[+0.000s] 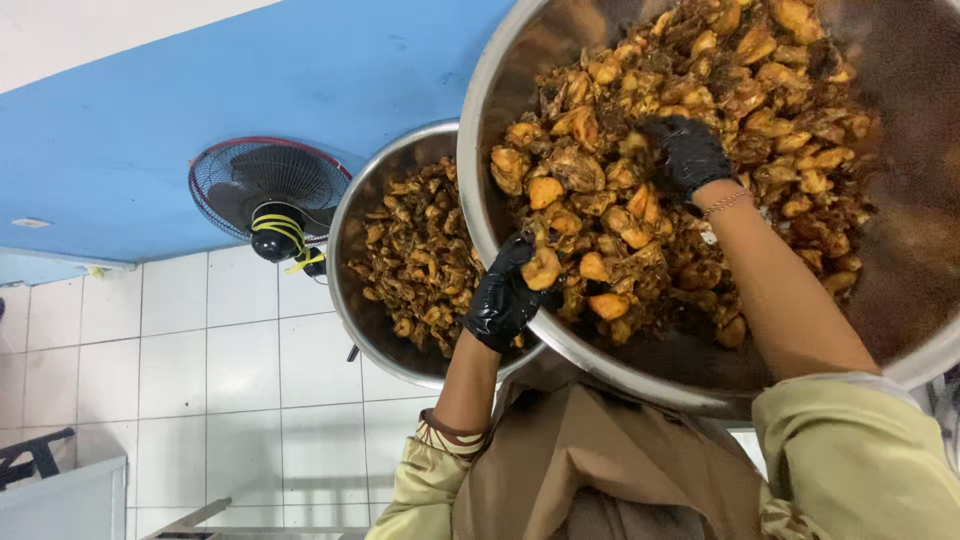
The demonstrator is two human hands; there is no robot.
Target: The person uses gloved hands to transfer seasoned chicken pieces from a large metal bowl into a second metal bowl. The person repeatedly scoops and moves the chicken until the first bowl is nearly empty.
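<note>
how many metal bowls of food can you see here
2. The large steel bowl fills the upper right, both gloved hands in its fried pieces; the smaller steel bowl sits partly behind it, left of centre.

Glossy brown-and-golden cooked chicken pieces [690,170] lie heaped in a large tilted steel bowl [510,60], filling it almost rim to rim.

1. Two steel bowls: a large bowl [480,215] at upper right, a smaller bowl [345,215] at centre.
2. Two black-gloved hands: left hand [503,297], right hand [688,152].
3. One fan [268,195], upper left.
4. One bracelet [723,204].
</note>
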